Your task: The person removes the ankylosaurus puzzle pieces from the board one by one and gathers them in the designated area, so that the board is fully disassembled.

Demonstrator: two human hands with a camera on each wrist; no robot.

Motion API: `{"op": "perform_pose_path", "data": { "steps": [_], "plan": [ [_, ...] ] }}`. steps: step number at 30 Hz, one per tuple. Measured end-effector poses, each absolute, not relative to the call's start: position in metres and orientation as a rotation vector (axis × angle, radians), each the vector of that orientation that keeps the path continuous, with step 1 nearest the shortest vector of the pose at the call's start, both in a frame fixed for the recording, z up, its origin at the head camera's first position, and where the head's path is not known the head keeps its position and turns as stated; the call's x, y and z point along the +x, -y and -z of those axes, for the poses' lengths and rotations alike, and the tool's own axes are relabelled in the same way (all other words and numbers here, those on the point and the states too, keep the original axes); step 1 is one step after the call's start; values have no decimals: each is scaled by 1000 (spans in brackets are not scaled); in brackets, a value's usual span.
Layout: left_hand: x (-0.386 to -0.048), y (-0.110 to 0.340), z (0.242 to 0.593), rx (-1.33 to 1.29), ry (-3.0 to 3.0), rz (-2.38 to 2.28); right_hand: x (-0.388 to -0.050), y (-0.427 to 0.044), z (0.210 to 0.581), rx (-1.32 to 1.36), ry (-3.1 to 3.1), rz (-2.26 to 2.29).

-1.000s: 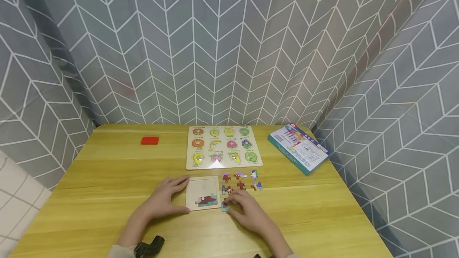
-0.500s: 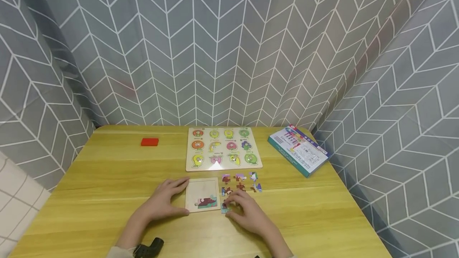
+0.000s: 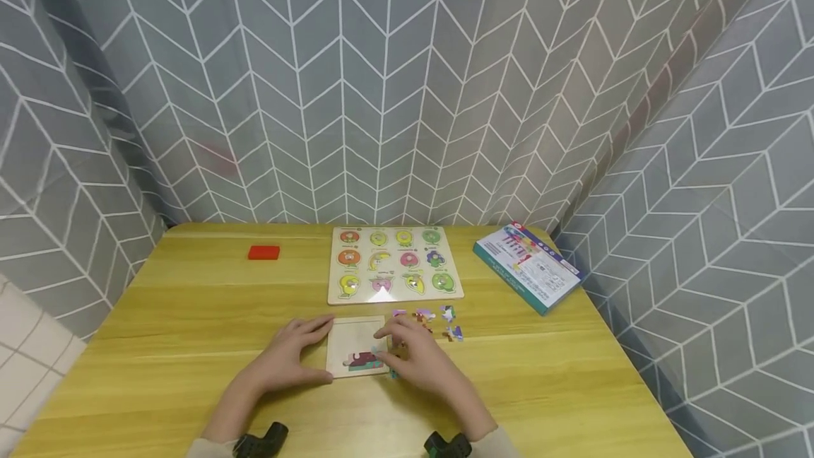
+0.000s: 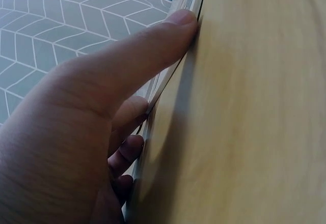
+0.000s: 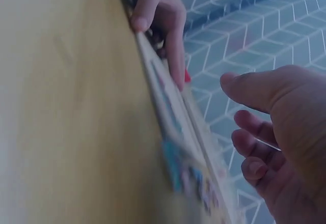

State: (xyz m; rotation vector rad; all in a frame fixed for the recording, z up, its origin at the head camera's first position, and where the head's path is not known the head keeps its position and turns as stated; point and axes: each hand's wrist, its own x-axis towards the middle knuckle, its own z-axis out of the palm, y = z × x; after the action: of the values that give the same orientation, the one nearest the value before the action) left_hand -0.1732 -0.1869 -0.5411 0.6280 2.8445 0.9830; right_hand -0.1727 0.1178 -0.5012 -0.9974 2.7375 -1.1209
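Observation:
A square wooden jigsaw tray [image 3: 343, 331] lies near the table's middle, with a few joined pieces [image 3: 364, 360] in its lower right part. My left hand [image 3: 289, 352] holds its left side, thumb at the near corner and forefinger at the far one; in the left wrist view the thumb [image 4: 168, 33] rests on the tray's edge. Over the tray's right edge hovers my right hand [image 3: 416, 355], with thumb and fingers apart. Nothing shows between them in the right wrist view. Loose jigsaw pieces [image 3: 453, 333] lie right of the tray, some hidden under this hand.
Behind the tray lies a fruit peg puzzle board [image 3: 396, 295]. A teal and white box [image 3: 528, 266] sits at the far right, and a red block [image 3: 263, 252] at the far left. Patterned curtains [image 3: 381, 90] enclose the wooden table [image 3: 191, 316].
My right hand has moved from the jigsaw piece beside the tray's near right corner, left and slightly away, over the tray's right edge. The left hand stays at the tray.

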Motion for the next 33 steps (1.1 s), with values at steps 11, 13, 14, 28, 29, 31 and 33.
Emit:
{"op": "perform_pose_path", "data": {
  "steps": [11,13,14,28,29,31,33],
  "plan": [
    [-173,186,542,635,-2834,-995,-185,-73,512,-1054,-2599,1053],
    [-173,187,542,633,-2840,-999,-185,-71,517,-1053,-2622,1021],
    [-173,188,542,634,-2844,-1002,-185,-70,519,-1049,-2632,1015],
    [-174,188,541,644,-2849,-998,-183,-70,530,-1117,-2685,963],
    [-174,188,541,650,-2855,-996,-182,-71,530,-1117,-2684,958],
    [-173,188,540,660,-2865,-995,-183,-71,530,-1117,-2678,949],
    [-173,188,540,673,-2875,-987,-183,-72,531,-1114,-2670,945]
  ]
}}
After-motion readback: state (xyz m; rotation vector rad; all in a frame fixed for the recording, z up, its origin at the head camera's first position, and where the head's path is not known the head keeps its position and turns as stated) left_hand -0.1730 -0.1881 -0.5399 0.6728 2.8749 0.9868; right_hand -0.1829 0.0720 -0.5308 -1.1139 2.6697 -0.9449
